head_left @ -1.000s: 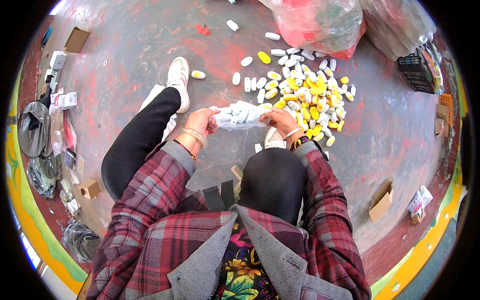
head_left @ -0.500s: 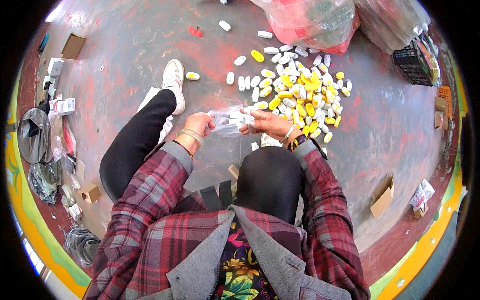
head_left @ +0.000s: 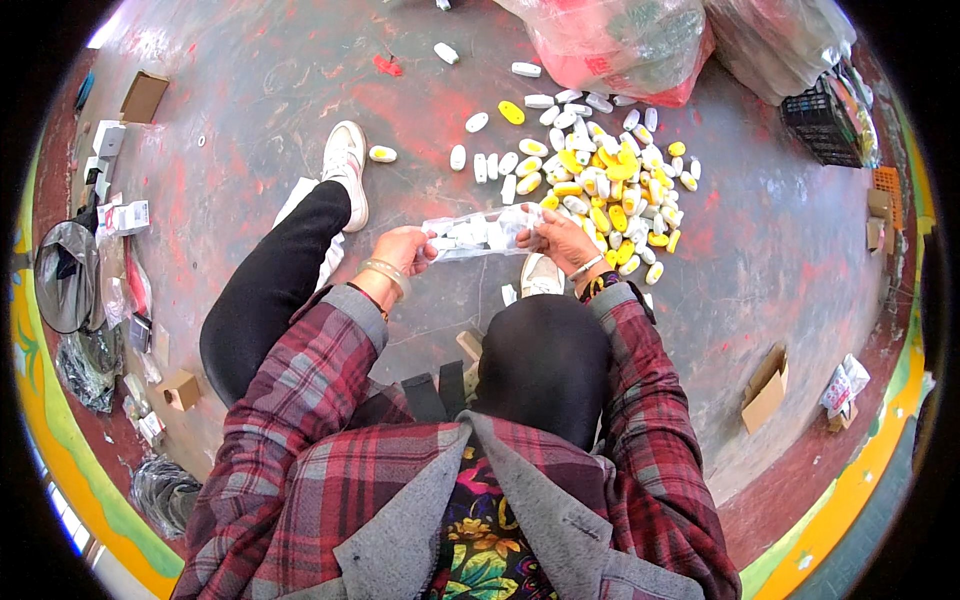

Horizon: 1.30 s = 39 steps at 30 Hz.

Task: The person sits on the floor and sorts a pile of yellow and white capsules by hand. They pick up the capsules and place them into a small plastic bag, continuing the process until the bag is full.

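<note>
Running nearly sideways just above the frame's middle, the bag point(head_left: 472, 236) lies between the left hand point(head_left: 404, 249), gripping one end, and the right hand point(head_left: 562, 242), pinching the other beside the pile point(head_left: 618, 196).

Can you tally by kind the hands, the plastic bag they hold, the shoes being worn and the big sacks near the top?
Left hand and right hand: 2
Held plastic bag: 1
Left shoe and right shoe: 2
Reddish sack and greyish sack: 2
Total: 7
Heaped white and yellow pieces: overlapping, so not counted.
</note>
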Each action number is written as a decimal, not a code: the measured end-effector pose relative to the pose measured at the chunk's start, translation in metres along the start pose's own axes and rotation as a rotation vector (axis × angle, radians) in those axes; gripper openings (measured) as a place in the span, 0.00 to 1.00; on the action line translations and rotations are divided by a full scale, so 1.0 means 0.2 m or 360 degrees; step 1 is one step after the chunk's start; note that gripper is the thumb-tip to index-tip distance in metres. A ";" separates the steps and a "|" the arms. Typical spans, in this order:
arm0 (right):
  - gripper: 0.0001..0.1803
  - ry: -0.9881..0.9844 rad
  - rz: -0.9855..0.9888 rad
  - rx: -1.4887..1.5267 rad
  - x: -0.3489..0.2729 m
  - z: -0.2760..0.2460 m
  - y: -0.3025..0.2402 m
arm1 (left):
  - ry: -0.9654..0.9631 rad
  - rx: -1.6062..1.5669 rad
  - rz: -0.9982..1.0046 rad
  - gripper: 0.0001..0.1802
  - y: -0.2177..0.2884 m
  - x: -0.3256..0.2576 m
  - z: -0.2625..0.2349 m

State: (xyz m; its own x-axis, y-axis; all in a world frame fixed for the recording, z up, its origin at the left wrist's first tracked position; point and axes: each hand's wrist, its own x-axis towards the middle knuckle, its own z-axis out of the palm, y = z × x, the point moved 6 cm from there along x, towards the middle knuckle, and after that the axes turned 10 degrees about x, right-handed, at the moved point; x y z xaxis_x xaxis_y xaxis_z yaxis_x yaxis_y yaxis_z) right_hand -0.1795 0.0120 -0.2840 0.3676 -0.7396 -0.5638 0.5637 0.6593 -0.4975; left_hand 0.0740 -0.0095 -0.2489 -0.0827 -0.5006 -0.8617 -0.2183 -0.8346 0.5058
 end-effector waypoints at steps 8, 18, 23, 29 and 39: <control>0.15 0.0629 -0.0280 0.0197 -0.20 -0.47 0.15 | -0.0111 -0.0130 0.0003 0.11 -0.02 0.04 0.06; 0.24 0.2522 0.0207 -0.1411 -1.05 -1.26 0.36 | -0.0178 -0.0079 0.0026 0.12 0.01 0.01 0.14; 0.32 0.2424 0.0233 -0.1539 -1.06 -1.40 0.31 | -0.0186 -0.0072 0.0049 0.12 0.01 0.02 0.17; 0.36 0.2332 0.0368 -0.1526 -0.96 -1.53 0.35 | -0.0195 -0.0044 0.0026 0.13 0.03 0.00 0.22; 0.20 0.2381 0.0796 -0.1507 -0.78 -1.30 0.45 | -0.0212 -0.0065 -0.0005 0.12 0.04 -0.01 0.22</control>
State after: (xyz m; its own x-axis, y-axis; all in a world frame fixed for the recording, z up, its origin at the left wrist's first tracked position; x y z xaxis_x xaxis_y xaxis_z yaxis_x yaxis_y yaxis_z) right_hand -0.3781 0.2228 -0.4124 -0.8361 -0.0980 -0.5398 -0.1289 0.9915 0.0197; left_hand 0.0297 -0.0039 -0.2446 -0.2110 -0.4650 -0.8598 -0.1793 -0.8463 0.5017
